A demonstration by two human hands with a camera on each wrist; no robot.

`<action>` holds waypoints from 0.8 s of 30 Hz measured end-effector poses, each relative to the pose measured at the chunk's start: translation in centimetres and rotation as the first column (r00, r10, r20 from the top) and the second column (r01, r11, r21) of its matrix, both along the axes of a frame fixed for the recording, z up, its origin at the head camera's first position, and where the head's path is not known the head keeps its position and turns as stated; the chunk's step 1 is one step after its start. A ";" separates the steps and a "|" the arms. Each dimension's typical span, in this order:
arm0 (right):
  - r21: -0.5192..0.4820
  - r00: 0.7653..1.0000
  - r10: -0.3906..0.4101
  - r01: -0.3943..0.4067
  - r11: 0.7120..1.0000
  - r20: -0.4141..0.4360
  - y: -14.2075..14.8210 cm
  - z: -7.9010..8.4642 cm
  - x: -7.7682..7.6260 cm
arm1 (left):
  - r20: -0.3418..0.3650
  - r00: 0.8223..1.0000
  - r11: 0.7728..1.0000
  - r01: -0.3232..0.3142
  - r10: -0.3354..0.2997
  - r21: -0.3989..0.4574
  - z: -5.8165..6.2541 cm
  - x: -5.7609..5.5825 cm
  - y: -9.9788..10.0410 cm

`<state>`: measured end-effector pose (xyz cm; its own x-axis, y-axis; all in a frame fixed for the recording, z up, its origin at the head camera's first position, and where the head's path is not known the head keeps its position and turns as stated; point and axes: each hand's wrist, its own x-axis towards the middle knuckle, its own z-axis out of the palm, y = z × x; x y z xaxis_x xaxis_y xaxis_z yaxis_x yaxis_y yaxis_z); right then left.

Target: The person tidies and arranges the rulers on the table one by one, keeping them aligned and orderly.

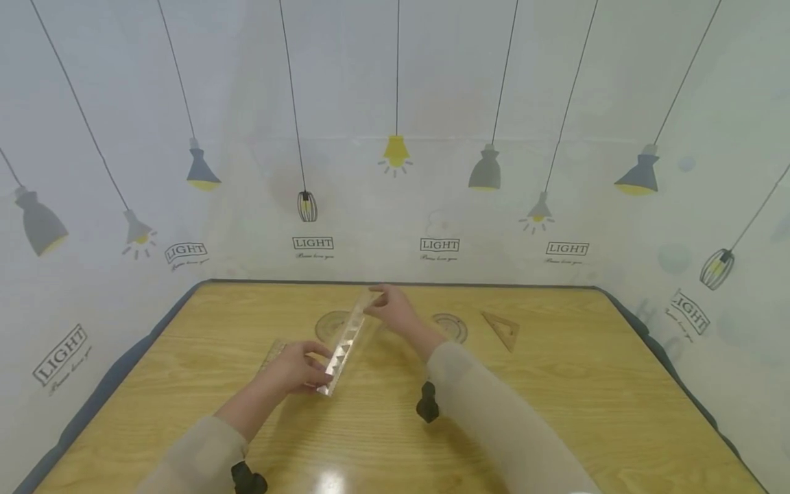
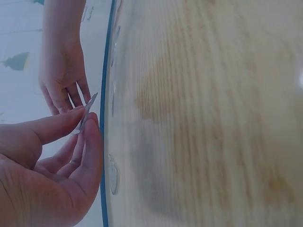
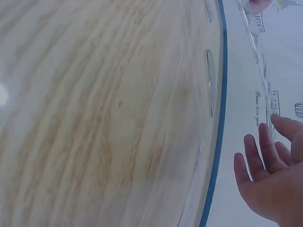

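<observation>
A clear ruler (image 1: 348, 339) with a row of triangular cutouts slants above the table, held between both hands. My left hand (image 1: 291, 368) pinches its near end between thumb and fingers; the left wrist view shows the ruler (image 2: 87, 113) almost edge-on in that pinch. At the far end, my right hand (image 1: 396, 312) holds the ruler between thumb and fingertips. In the right wrist view the other fingers of the right hand (image 3: 272, 177) are spread. Behind the ruler lies a clear rounded protractor (image 1: 330, 326), partly covered by it.
Another rounded protractor (image 1: 455, 328) lies right of the right hand, with a triangular set square (image 1: 505, 332) beyond it. A clear, scale-marked piece (image 1: 271, 353) is partly hidden behind the left hand. The wooden table (image 1: 555, 405) ends at a dark edge against a lamp-patterned curtain (image 1: 370, 219).
</observation>
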<state>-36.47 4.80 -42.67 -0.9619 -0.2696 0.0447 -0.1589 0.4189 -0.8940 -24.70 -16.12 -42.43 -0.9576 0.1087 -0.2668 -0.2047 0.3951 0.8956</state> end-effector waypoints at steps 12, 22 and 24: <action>0.025 1.000 0.012 -0.012 1.000 0.017 -1.2 0.3 1.9 | -0.017 0.998 0.997 0.062 -0.061 0.040 -0.5 1.7 -1.5; 0.031 1.000 0.009 -0.009 0.999 -0.015 -3.1 -0.5 2.9 | -0.004 0.998 0.998 0.061 -0.061 -0.020 -1.1 2.8 -2.7; 0.030 1.000 0.011 -0.011 0.999 -0.014 -3.4 -0.6 3.2 | -0.009 0.998 0.998 0.069 -0.069 -0.012 -1.2 3.0 -3.0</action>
